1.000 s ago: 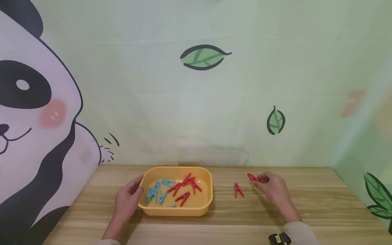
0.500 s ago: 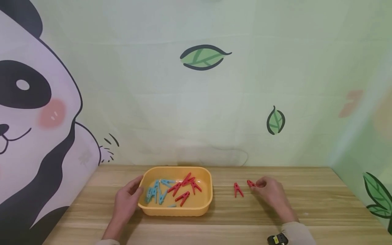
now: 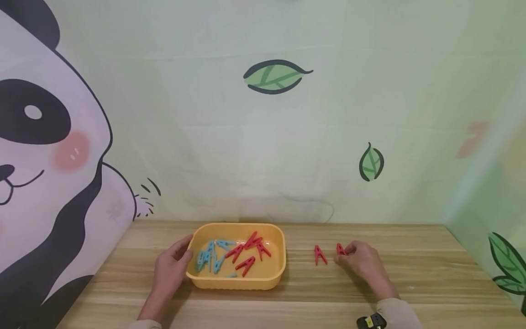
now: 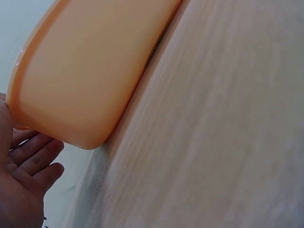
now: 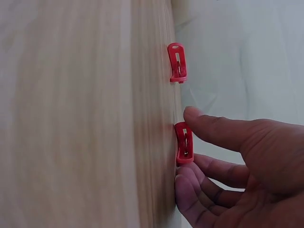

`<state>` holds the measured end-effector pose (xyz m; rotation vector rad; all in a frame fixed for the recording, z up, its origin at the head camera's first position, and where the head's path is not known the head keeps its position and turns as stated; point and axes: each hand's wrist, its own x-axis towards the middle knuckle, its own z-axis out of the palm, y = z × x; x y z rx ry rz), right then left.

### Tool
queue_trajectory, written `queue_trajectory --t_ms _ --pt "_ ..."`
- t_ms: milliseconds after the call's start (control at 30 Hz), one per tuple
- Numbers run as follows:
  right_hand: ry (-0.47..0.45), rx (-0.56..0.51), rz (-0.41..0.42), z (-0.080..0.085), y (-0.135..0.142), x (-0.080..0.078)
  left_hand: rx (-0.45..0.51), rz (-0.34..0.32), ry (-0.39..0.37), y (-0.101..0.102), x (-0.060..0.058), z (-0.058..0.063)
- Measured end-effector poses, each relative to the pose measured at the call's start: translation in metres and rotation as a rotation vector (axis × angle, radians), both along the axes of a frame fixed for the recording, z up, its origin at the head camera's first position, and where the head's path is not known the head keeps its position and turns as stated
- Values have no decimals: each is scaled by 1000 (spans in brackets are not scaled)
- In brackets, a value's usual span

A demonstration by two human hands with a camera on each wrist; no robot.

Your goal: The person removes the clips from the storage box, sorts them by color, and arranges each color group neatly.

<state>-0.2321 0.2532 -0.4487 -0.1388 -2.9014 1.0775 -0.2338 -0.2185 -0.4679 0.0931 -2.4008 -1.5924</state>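
Observation:
A yellow plastic basket [image 3: 236,283] stands on the wooden table, with several blue clothespins [image 3: 218,264] on its left side and several red clothespins [image 3: 245,265] in the middle and right. My left hand [image 3: 170,269] rests against the basket's left end; its fingers [image 4: 40,154] are loosely extended beside the wall in the left wrist view. To the right, my right hand [image 3: 365,262] pinches a red clothespin [image 5: 185,142] at table level, between thumb and fingers. Another red clothespin [image 3: 319,255] stands alone on the table, between the basket and that hand.
The wood-grain table [image 3: 304,306] runs back to a pale green fabric backdrop [image 3: 197,137] printed with a panda and leaves. A dark device [image 3: 371,321] is strapped at my right wrist.
My right hand has lowered its red clothespin to the table, beside the other one, and the clothespin has turned to point away. My left hand and the basket keep their places.

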Motion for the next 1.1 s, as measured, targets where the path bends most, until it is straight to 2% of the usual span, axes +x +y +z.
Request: queue_trajectory --t_ms 600,833,1100 --pt "6 31 2 3 -3 0 6 -2 26 0 0 -1" --pt "126 88 17 20 -18 -1 -7 0 18 -1 1 0" --pt "203 79 65 41 -39 5 12 -8 20 0 1 0"
